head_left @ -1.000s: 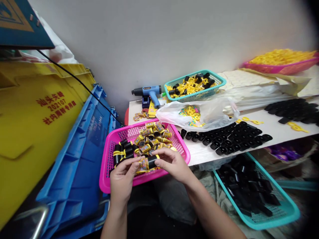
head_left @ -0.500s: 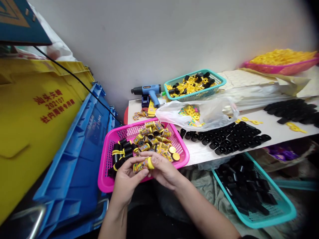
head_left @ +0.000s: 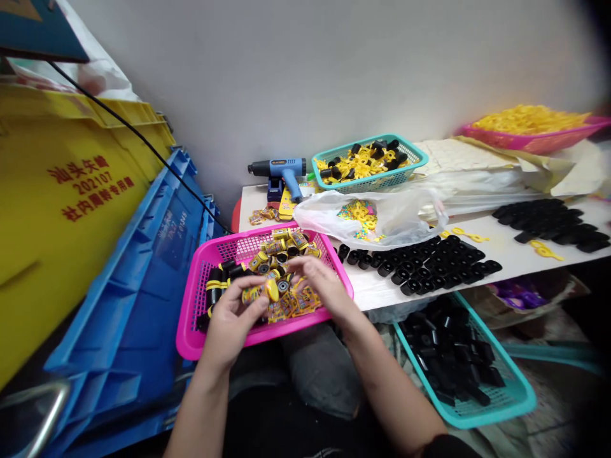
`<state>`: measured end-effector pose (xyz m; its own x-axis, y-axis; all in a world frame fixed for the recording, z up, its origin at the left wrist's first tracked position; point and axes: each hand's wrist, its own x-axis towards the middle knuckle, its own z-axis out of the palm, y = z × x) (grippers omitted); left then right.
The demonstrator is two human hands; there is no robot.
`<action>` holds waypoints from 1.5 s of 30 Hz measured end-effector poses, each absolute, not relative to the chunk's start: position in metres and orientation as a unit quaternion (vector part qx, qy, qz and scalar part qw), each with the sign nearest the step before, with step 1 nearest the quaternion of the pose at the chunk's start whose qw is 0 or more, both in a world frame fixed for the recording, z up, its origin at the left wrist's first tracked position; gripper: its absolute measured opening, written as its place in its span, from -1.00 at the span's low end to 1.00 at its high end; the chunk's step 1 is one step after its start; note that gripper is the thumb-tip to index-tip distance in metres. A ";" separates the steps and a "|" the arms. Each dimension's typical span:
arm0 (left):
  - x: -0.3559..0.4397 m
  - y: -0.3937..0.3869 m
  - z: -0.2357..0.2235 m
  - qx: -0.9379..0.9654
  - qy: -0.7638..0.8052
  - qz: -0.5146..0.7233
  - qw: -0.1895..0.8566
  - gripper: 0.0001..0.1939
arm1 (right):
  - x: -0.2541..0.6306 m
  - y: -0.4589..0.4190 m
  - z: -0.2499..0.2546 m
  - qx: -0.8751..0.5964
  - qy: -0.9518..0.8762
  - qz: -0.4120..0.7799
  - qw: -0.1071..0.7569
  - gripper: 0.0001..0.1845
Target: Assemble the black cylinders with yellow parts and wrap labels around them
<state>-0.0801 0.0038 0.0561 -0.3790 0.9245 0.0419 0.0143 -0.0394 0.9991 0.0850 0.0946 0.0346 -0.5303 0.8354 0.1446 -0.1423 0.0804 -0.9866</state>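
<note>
My left hand (head_left: 233,321) is closed around a small bottle (head_left: 254,292) with a printed yellow sleeve and a yellow cap, tilted above the pink basket (head_left: 188,327). To its right, my right hand (head_left: 327,289) hovers over the basket apart from the bottle, its fingers curved and spaced with nothing visible in them. Beneath that hand lie flat printed sleeves (head_left: 298,304). Sleeved bottles (head_left: 273,247) fill the back of the basket. Plain black bottles (head_left: 214,289) with yellow rings rest at its left side.
A blue heat gun (head_left: 281,170) stands behind the basket. On the table are a plastic bag (head_left: 405,219), a teal basket (head_left: 370,186) of yellow parts and rows of black tubes (head_left: 429,264). Blue crates (head_left: 128,305) wall the left; a lower teal basket (head_left: 496,410) sits at right.
Both hands were pulling a printed sleeve over a black bottle. The sleeve came to cover it, then my right hand let go and moved right. My left hand keeps the bottle.
</note>
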 end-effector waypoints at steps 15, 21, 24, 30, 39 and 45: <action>-0.106 0.041 0.029 0.552 0.682 0.439 0.194 -0.70 | 0.095 0.129 0.043 -0.371 -0.924 0.089 -0.005 -0.85; -0.085 0.016 0.041 0.503 0.626 0.508 0.312 -0.63 | 0.097 0.116 0.071 -0.261 -0.955 0.109 0.090 -0.82; -0.070 0.009 0.041 0.453 0.578 0.552 0.395 -0.64 | 0.089 0.101 0.076 -0.208 -0.937 0.227 0.167 -0.86; -0.078 -0.002 0.037 0.258 0.518 0.725 0.374 -0.71 | 0.057 0.086 0.055 -0.281 -0.751 0.523 0.290 -0.63; -0.137 -0.005 0.048 0.258 0.545 0.726 0.331 -0.43 | -0.018 0.113 0.093 -0.232 -0.920 0.284 0.135 -0.63; -0.152 -0.012 0.035 0.199 0.576 0.740 0.284 -0.66 | -0.073 0.121 0.046 -0.347 -0.936 0.044 -0.042 -0.75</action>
<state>-0.1522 -0.0115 0.0354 -0.7592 0.6501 -0.0321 -0.1902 -0.1744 0.9661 -0.0727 0.1214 0.0460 -0.7561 0.6451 -0.1101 0.6526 0.7558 -0.0531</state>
